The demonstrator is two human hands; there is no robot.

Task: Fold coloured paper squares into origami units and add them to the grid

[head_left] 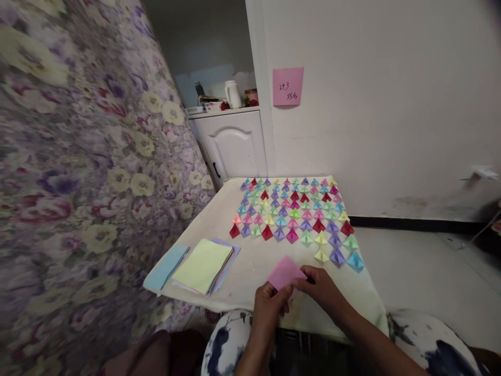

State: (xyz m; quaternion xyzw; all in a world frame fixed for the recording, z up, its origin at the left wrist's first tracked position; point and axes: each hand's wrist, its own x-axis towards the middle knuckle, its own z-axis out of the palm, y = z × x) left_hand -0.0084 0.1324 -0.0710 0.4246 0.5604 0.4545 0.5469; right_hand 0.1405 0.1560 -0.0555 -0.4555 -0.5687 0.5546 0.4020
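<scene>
A pink square of paper (285, 271) is held up above the near edge of the table, between both hands. My left hand (270, 303) pinches its lower left corner, with the thumb on top. My right hand (316, 284) grips the right corner between thumb and fingers. Beyond them stand rows of small folded paper pieces (292, 235) in red, purple, green, yellow, blue and pink. To the left lies a stack of coloured paper sheets (203, 265), pale yellow on top. Beside it is a pile of blue paper (167, 267).
The cream-covered table (211, 219) reaches back to the white wall. A floral curtain (97, 172) hangs along the left. Behind is a white cabinet (237, 143) with a white jug (233, 95) on it. A pink handwritten note (288, 86) is stuck to the wall.
</scene>
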